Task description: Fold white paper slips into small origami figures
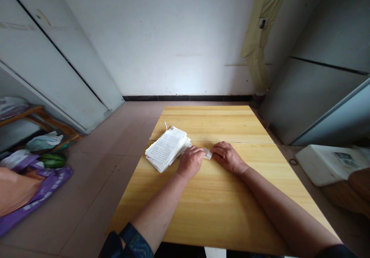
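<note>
Between my hands is a small piece of printed paper, low over the wooden table. My left hand is closed at the paper's left edge, fingers curled and pinching it. My right hand has its fingers bent together at the paper's right edge, and the fingertips are partly hidden. Just left of my left hand lies an uneven stack of printed sheets, its corners fanned out. A thin white strip of paper sticks up behind the stack.
A white wall stands beyond the table. On the floor at left are a purple bag and a watermelon by a wooden rack. To the right sits a white plastic box near grey cabinets.
</note>
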A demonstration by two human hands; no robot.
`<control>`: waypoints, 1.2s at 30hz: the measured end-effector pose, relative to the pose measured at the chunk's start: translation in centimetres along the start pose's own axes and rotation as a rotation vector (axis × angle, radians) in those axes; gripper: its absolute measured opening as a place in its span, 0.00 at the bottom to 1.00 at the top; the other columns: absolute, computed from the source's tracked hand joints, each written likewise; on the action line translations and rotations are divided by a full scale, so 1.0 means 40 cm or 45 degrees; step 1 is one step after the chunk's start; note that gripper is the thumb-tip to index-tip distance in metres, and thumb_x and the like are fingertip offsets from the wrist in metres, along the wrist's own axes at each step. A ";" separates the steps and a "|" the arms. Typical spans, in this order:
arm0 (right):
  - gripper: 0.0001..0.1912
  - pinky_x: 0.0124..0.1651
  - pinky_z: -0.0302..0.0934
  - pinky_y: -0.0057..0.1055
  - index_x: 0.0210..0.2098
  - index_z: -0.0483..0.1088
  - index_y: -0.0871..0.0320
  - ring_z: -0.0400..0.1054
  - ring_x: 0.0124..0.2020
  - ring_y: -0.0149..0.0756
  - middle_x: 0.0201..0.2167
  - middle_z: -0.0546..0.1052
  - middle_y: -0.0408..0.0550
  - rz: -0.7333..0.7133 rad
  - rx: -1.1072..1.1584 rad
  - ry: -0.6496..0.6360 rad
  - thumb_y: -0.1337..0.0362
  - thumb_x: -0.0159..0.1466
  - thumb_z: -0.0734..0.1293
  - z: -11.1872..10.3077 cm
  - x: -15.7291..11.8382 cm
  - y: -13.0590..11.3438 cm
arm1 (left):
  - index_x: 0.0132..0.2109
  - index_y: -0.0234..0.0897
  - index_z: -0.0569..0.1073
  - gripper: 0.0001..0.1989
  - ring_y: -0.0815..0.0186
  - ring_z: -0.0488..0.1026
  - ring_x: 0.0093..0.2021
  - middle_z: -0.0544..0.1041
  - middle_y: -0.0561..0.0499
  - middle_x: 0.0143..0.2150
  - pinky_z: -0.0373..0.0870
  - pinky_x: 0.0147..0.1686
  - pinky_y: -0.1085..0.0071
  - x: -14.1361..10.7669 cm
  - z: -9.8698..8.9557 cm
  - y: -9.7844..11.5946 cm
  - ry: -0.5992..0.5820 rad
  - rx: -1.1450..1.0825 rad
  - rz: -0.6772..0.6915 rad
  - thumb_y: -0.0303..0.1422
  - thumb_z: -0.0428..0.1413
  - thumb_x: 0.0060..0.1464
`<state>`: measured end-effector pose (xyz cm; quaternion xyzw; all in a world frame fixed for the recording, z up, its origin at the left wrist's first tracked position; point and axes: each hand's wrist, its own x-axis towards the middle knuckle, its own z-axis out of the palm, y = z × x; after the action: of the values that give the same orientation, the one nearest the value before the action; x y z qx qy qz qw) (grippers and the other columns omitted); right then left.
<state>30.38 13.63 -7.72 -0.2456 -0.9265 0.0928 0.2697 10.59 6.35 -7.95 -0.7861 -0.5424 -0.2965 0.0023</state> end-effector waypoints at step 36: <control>0.06 0.45 0.55 0.35 0.35 0.74 0.56 0.65 0.41 0.39 0.38 0.76 0.50 0.091 0.014 -0.025 0.65 0.63 0.65 0.011 0.012 0.006 | 0.29 0.37 0.73 0.07 0.65 0.69 0.37 0.74 0.50 0.31 0.65 0.38 0.70 -0.004 -0.008 0.005 0.064 0.039 -0.236 0.22 0.56 0.52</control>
<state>29.89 14.04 -7.94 -0.2762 -0.9191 0.1098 0.2585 10.59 6.04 -7.70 -0.7248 -0.6170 -0.3066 0.0003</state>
